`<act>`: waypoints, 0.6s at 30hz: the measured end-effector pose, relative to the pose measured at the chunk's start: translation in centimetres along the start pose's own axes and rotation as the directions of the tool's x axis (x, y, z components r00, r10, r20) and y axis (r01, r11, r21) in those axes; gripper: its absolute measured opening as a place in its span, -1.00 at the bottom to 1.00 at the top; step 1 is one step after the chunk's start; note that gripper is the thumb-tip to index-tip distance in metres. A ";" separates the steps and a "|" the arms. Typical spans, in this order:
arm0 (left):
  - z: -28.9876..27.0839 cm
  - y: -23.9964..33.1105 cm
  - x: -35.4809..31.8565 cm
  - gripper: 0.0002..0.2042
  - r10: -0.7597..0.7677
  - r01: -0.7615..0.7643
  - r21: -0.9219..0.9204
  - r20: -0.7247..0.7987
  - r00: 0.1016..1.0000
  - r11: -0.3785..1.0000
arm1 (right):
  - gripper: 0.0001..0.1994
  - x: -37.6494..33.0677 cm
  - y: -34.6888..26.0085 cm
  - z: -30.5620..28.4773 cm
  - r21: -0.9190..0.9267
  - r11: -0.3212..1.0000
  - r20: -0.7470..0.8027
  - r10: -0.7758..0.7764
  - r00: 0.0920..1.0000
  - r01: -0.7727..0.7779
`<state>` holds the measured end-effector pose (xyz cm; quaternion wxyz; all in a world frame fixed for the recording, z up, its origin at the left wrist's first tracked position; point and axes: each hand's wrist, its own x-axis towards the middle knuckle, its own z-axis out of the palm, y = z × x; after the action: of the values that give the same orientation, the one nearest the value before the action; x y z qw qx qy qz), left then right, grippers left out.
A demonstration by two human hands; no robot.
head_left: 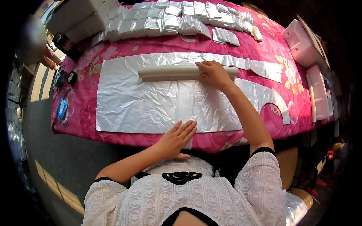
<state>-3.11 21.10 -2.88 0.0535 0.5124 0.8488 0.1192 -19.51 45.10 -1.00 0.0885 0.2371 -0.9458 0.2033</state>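
A large silvery-white plastic vest bag [135, 101] lies flat and wrinkled on the table, its cut-out handles toward the right. Across its far part rests a long white tube [166, 72]. My right hand [215, 75] grips the tube right of its middle, fingers over it. With fingers stretched out, my left hand [177, 137] lies flat at the bag's near edge, palm down. A pale strip [186, 100] runs from near the tube toward my left hand and hangs over the table edge. Whether several bags are layered, I cannot tell.
A pink flowered cloth [85, 109] covers the table. Folded silvery packets [151, 22] stand in rows at the back. A white box [79, 19], dark bottle [67, 46], black tape roll [72, 77] and blue packet [62, 108] are left. Pink foam boxes [305, 41] stand right.
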 end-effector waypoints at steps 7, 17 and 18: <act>1.1 -1.6 -3.2 -0.51 0.145 -0.155 -0.042 -0.184 0.972 0.987 | -0.48 -2.8 -3.6 0.2 0.179 0.971 -0.030 -0.156 0.987 0.158; -0.1 -2.9 -3.0 -0.74 0.186 -0.308 -0.282 -0.387 0.903 0.909 | -0.48 -10.1 -9.5 1.4 0.307 0.921 0.145 -0.294 0.945 0.239; -0.6 -2.9 -2.8 -0.74 0.136 -0.296 -0.356 -0.411 0.901 0.886 | -0.50 -10.1 -9.5 1.7 0.272 0.936 0.122 -0.264 0.957 0.223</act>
<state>-4.37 17.27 -3.17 -0.0173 0.5501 0.7353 0.3955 -6.19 40.89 -1.96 0.0071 0.3774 -0.8789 0.2917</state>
